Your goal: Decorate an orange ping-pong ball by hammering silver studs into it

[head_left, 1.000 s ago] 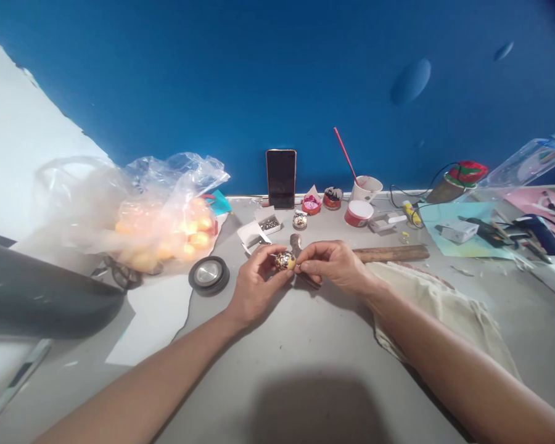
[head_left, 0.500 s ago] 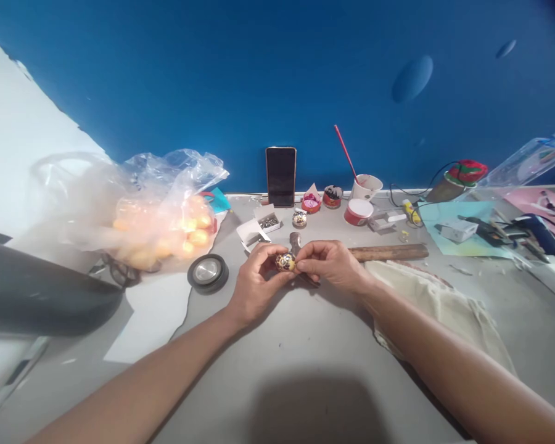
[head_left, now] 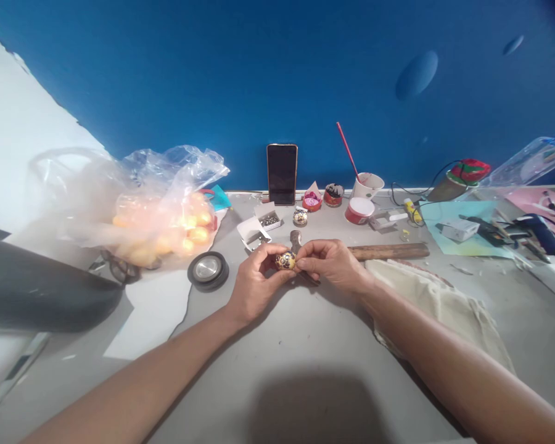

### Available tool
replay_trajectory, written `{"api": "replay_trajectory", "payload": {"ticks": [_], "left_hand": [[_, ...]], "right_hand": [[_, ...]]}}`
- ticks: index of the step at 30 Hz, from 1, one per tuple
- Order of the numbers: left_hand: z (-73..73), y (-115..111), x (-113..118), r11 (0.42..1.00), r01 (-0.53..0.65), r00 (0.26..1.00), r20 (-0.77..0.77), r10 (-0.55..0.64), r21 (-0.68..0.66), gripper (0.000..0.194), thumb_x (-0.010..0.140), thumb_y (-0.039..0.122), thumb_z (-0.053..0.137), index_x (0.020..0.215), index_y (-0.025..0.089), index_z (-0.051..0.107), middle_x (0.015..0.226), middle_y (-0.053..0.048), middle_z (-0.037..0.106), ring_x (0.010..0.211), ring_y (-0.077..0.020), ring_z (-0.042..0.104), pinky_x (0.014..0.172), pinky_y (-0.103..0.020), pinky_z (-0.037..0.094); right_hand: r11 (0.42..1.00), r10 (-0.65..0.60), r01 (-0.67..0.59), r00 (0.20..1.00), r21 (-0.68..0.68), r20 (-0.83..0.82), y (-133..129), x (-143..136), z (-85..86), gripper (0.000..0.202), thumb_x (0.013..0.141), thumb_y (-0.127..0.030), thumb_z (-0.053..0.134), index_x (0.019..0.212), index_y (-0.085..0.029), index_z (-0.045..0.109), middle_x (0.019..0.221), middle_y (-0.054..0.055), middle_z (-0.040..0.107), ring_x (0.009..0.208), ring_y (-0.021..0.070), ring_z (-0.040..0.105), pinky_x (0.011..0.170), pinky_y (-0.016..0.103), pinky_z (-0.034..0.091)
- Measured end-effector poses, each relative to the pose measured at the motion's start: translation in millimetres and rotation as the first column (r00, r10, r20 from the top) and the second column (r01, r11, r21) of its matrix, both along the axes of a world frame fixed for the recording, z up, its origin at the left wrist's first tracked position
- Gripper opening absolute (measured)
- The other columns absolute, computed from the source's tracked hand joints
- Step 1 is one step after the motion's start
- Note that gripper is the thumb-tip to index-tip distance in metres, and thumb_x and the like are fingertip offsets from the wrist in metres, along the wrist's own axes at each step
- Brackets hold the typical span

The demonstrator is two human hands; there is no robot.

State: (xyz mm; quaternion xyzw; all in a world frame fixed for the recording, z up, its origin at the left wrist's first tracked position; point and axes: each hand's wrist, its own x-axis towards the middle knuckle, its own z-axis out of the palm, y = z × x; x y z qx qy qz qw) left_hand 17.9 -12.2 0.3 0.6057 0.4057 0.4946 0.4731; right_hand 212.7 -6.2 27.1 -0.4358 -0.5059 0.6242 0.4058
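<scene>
Barely shifted: L hand [head_left: 253, 283] clamped on ball [head_left: 285, 260] (patterned), R hand [head_left: 333, 264] pinched alongside.

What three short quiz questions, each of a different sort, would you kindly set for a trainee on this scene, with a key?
1. Multiple choice: which of these is propped upright against the blue wall?
a) the cream cloth
b) the dark round disc
c) the phone

2. True or false: the thumb and fingers of the left hand grip the small patterned ball.

3. Fill in the missing word: the red stick leans with its lower end in the white ____.

Key: 1. c; 2. true; 3. cup.
</scene>
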Motion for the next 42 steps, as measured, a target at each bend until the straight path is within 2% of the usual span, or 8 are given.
{"api": "replay_trajectory", "payload": {"ticks": [6, 10, 14, 21, 27, 32, 38, 42], "left_hand": [[5.0, -2, 0, 0.999, -0.019, 1.0, -0.009, 0.019, -0.026, 0.035, 0.073, 0.026, 0.088, 0.103, 0.019, 0.072, 0.1, -0.006, 0.077, 0.087, -0.0206, 0.072, 0.083, -0.034, 0.059], [6.5, -4, 1, 0.999, -0.036, 0.999, -0.021, 0.035, -0.006, 0.033, 0.072, 0.025, 0.088, 0.101, 0.019, 0.074, 0.099, -0.005, 0.078, 0.086, -0.0202, 0.072, 0.083, -0.033, 0.059], [4.9, -5, 1, 0.999, -0.043, 0.998, -0.039, 0.044, 0.024, 0.032, 0.073, 0.026, 0.088, 0.101, 0.019, 0.075, 0.096, -0.005, 0.078, 0.083, -0.0197, 0.071, 0.081, -0.032, 0.059], [3.4, -6, 0, 0.996, -0.053, 0.996, -0.07, 0.058, 0.072, 0.03, 0.075, 0.026, 0.087, 0.102, 0.019, 0.075, 0.1, -0.004, 0.077, 0.085, -0.019, 0.071, 0.082, -0.032, 0.059], [7.4, -7, 1, 0.999, -0.033, 0.999, -0.031, 0.032, -0.028, 0.032, 0.072, 0.026, 0.088, 0.101, 0.019, 0.075, 0.093, -0.004, 0.077, 0.08, -0.0188, 0.071, 0.078, -0.032, 0.06], [8.8, -5, 1, 0.989, 0.045, 0.999, 0.023, -0.042, -0.139, 0.034, 0.07, 0.022, 0.088, 0.1, 0.017, 0.074, 0.089, -0.004, 0.078, 0.078, -0.0198, 0.073, 0.074, -0.033, 0.062], [7.8, -5, 1, 0.982, 0.053, 0.998, 0.027, -0.049, -0.179, 0.035, 0.068, 0.022, 0.089, 0.099, 0.016, 0.075, 0.085, -0.003, 0.077, 0.075, -0.0188, 0.072, 0.071, -0.033, 0.063], [9.3, -4, 1, 0.973, 0.086, 0.995, 0.066, -0.073, -0.214, 0.035, 0.067, 0.022, 0.089, 0.099, 0.015, 0.074, 0.083, -0.003, 0.076, 0.074, -0.0191, 0.072, 0.069, -0.034, 0.065]], "right_hand": [[1.0, 0.005, -0.006, 1.0, -0.013, -0.022, 1, 0, 0.1, 0.026, 0.067, -0.038, 0.088, 0.073, -0.016, 0.075, 0.049, -0.003, 0.058, 0.046, 0.0082, 0.044, 0.047, 0.024, 0.034], [1.0, 0.018, -0.018, 0.999, -0.011, -0.037, 1, 0, 0.5, 0.028, 0.067, -0.039, 0.088, 0.072, -0.016, 0.075, 0.048, -0.004, 0.057, 0.046, 0.0081, 0.044, 0.047, 0.024, 0.035], [1.0, 0.025, -0.025, 0.998, -0.01, -0.054, 1, 0, -1.8, 0.026, 0.068, -0.038, 0.088, 0.073, -0.016, 0.075, 0.054, -0.001, 0.062, 0.047, 0.0075, 0.044, 0.048, 0.024, 0.036], [0.999, 0.036, -0.035, 0.999, 0.02, -0.038, 1, 0, -7.3, 0.025, 0.072, -0.039, 0.085, 0.076, -0.017, 0.075, 0.054, -0.003, 0.059, 0.047, 0.0081, 0.043, 0.047, 0.024, 0.034], [0.996, 0.061, -0.062, 0.998, 0.064, 0.011, 0, 1, -5.3, 0.016, 0.078, -0.033, 0.079, 0.077, -0.018, 0.073, 0.052, -0.005, 0.055, 0.047, 0.0085, 0.042, 0.047, 0.023, 0.032], [0.984, 0.124, -0.131, 0.99, 0.119, 0.063, 0, 4, -1.1, 0.008, 0.08, -0.025, 0.073, 0.077, -0.018, 0.071, 0.056, -0.004, 0.058, 0.05, 0.0092, 0.046, 0.049, 0.024, 0.034], [0.97, 0.086, -0.13, 0.974, 0.205, 0.209, -3, 3, 5.2, 0.008, 0.082, -0.02, 0.065, 0.075, -0.018, 0.068, 0.06, -0.003, 0.06, 0.052, 0.0089, 0.047, 0.05, 0.024, 0.035], [0.974, 0.098, -0.134, 0.977, 0.185, 0.19, -4, 2, 5.9, 0.007, 0.081, -0.021, 0.065, 0.075, -0.018, 0.067, 0.059, -0.003, 0.06, 0.052, 0.0092, 0.047, 0.05, 0.024, 0.036]]}}
